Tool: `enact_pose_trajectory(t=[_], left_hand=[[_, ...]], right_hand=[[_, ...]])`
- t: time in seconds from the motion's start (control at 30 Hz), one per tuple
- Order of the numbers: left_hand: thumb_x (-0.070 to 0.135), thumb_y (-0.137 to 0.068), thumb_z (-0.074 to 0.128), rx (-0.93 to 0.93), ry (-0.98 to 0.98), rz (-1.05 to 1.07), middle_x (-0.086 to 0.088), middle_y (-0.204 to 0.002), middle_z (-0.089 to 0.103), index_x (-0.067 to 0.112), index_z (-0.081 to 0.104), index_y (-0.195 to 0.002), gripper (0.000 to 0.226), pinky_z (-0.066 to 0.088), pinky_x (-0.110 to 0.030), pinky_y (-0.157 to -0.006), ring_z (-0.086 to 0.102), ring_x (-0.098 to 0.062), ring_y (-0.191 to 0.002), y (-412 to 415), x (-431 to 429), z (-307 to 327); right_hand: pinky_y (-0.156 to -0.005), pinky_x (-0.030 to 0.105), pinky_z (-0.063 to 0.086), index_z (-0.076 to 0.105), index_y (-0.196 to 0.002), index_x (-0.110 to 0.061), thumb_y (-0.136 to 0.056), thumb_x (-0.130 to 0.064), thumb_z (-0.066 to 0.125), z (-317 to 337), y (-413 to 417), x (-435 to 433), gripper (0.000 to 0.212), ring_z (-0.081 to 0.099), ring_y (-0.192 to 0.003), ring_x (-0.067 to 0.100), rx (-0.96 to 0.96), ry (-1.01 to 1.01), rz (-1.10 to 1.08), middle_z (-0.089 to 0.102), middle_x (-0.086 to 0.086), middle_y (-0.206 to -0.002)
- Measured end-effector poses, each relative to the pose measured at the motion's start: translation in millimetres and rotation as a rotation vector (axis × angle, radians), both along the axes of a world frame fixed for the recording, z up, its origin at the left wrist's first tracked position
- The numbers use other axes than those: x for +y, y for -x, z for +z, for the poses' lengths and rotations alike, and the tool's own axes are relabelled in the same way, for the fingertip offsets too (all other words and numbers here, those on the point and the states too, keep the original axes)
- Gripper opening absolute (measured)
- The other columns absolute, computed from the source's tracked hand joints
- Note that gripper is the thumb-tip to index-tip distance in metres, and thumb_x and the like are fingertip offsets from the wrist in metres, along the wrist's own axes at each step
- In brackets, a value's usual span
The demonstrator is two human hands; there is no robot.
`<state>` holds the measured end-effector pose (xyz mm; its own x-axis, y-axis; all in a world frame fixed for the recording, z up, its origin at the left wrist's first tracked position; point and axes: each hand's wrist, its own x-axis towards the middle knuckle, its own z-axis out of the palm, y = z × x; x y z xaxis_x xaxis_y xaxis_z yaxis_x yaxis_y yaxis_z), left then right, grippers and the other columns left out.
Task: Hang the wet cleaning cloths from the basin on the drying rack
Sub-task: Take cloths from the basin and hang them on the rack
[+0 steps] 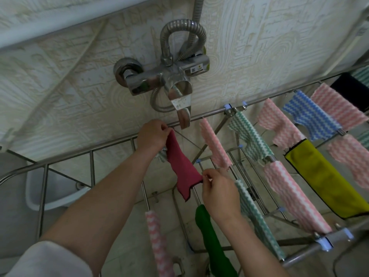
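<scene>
A dark red cloth (182,168) lies draped over a rail of the metal drying rack (111,143). My left hand (152,134) pinches its far end near the rack's back bar. My right hand (217,188) pinches the near corner of the same cloth. Several other cloths hang on the rack: a green one (211,242) below my right hand, a pink wavy one (214,144), a teal striped one (249,134), a yellow one (323,180) and a blue striped one (311,114). The white basin (50,196) sits on the floor beneath the rack at left.
A chrome tap with a flexible hose (175,76) sticks out of the patterned wall just above the rack's back bar. Another pink wavy cloth (157,244) hangs on a near rail. A black cloth (353,88) hangs at the far right. Tiled floor lies below.
</scene>
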<state>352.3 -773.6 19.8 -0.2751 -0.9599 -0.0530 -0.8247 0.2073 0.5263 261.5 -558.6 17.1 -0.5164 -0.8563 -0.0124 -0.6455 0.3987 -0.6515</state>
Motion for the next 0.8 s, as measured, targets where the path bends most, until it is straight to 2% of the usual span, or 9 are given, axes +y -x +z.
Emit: enact_pose_trajectory(t=[0.1,0.27,0.43,0.53,0.6,0.67,0.7,0.77,0.8], left_hand=[[0.035,-0.09,0.058,0.054,0.017,0.042,0.0,-0.091,0.067,0.018,0.065,-0.092,0.018,0.043,-0.027,-0.07,0.062,-0.016,-0.083,-3,6,5],[0.051,-0.083,0.061,-0.128,-0.133,-0.099,0.002,-0.081,0.067,0.02,0.068,-0.083,0.032,0.052,-0.034,-0.072,0.063,-0.015,-0.076,-10,36,10],[0.039,-0.085,0.063,-0.036,-0.137,-0.073,-0.001,-0.079,0.068,0.014,0.07,-0.086,0.027,0.05,-0.034,-0.071,0.063,-0.016,-0.072,-6,46,16],[0.037,-0.09,0.057,-0.073,-0.117,-0.074,0.002,-0.083,0.063,0.017,0.065,-0.097,0.022,0.049,-0.032,-0.071,0.06,-0.015,-0.077,-4,52,17],[0.027,-0.09,0.055,0.067,-0.183,-0.038,0.003,-0.087,0.06,0.021,0.062,-0.106,0.018,0.049,-0.03,-0.068,0.059,-0.014,-0.076,-9,56,21],[0.012,-0.086,0.054,0.384,-0.332,0.048,-0.002,-0.09,0.062,0.024,0.064,-0.102,0.023,0.047,-0.025,-0.066,0.057,-0.013,-0.073,-25,63,37],[0.004,-0.084,0.052,0.561,-0.428,0.09,-0.003,-0.088,0.061,0.023,0.066,-0.098,0.028,0.047,-0.026,-0.068,0.057,-0.014,-0.074,-35,68,48],[-0.01,-0.081,0.045,0.88,-0.626,0.112,-0.004,-0.083,0.061,0.017,0.067,-0.097,0.038,0.049,-0.029,-0.07,0.058,-0.015,-0.074,-60,83,73],[-0.013,-0.081,0.043,1.013,-0.704,0.099,-0.004,-0.082,0.061,0.014,0.066,-0.1,0.04,0.05,-0.029,-0.07,0.058,-0.015,-0.073,-71,91,82]], right_hand=[[-0.068,0.032,0.05,0.06,-0.111,-0.022,-0.092,-0.03,0.059,4,-10,-5,0.021,0.059,-0.085,0.016,-0.062,-0.075,0.055,0.055,-0.004,-0.101],[-0.06,0.026,0.042,0.064,-0.093,-0.018,-0.088,-0.022,0.062,4,-20,-11,0.007,0.056,-0.075,0.015,0.053,-0.08,0.094,0.062,-0.002,-0.086],[-0.052,0.026,0.035,0.063,-0.081,-0.017,-0.079,-0.01,0.068,-5,-29,-16,0.008,0.054,-0.064,0.017,0.184,-0.083,0.086,0.057,-0.001,-0.073],[-0.053,0.027,0.033,0.062,-0.08,-0.016,-0.08,-0.017,0.068,-5,-29,-16,0.006,0.054,-0.067,0.02,0.224,-0.094,0.107,0.055,0.001,-0.074],[-0.057,0.029,0.039,0.063,-0.083,-0.017,-0.084,-0.022,0.063,2,-26,-14,0.006,0.054,-0.073,0.02,0.183,-0.094,0.135,0.054,0.0,-0.079],[-0.063,0.027,0.045,0.066,-0.087,-0.018,-0.087,-0.019,0.059,19,-23,-14,0.007,0.055,-0.076,0.017,0.01,-0.041,0.149,0.057,-0.001,-0.082],[-0.064,0.023,0.047,0.067,-0.092,-0.018,-0.088,-0.017,0.059,31,-22,-16,0.009,0.057,-0.077,0.015,-0.159,-0.012,0.123,0.061,-0.001,-0.083],[-0.065,0.014,0.047,0.066,-0.107,-0.017,-0.091,-0.017,0.061,57,-24,-20,0.017,0.062,-0.079,0.011,-0.664,0.017,0.053,0.067,-0.002,-0.09],[-0.07,0.017,0.051,0.062,-0.116,-0.018,-0.092,-0.019,0.062,68,-25,-21,0.024,0.065,-0.082,0.01,-0.945,-0.006,0.035,0.069,-0.001,-0.097]])
